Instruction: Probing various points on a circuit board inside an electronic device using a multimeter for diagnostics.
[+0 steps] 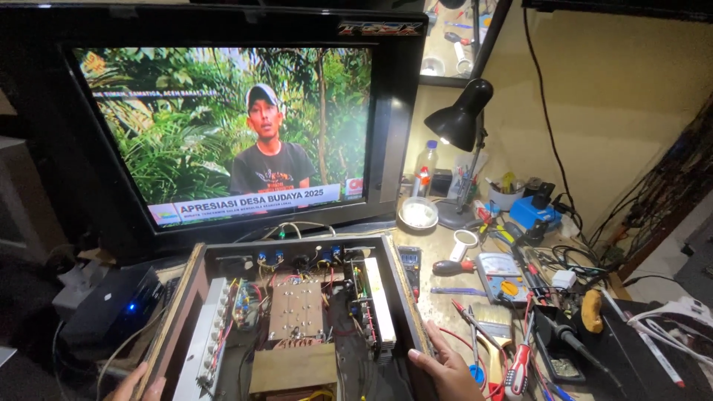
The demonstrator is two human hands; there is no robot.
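An open wooden box (pixel 194 289) stands near the middle of the workbench (pixel 445 256), in front of a television (pixel 223 126). Inside it are circuit boards (pixel 297 308), coloured wires and two long pale metal strips. The right hand (pixel 445 367) grips the box's right wall with bent fingers. The left hand (pixel 137 386) touches the near left corner; how it is closed I cannot tell. To the right lie a multimeter (pixel 501 276), screwdrivers (pixel 520 367), a small white bowl (pixel 418 214) and a black lamp (pixel 460 122).
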